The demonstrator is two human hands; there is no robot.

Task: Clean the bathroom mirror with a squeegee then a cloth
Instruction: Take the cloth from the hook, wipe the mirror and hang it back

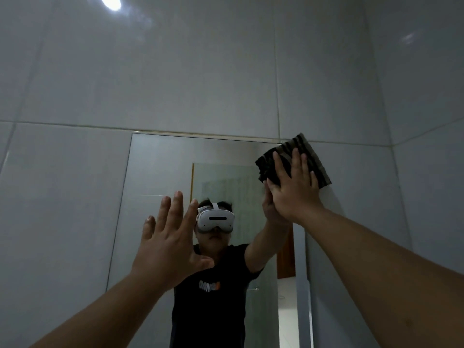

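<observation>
A single head-worn wide-angle view looks forward and tilted upward, close to a tiled wall (175,71). The mirror (160,172) fills the lower middle, near enough that both raised forearms reach it. Its glass reflects the wearer facing the camera.

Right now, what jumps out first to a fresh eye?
The right hand presses a dark striped cloth flat against the mirror at its top right corner. The left hand is raised, open and empty, before the glass at lower left. No squeegee shows.
</observation>
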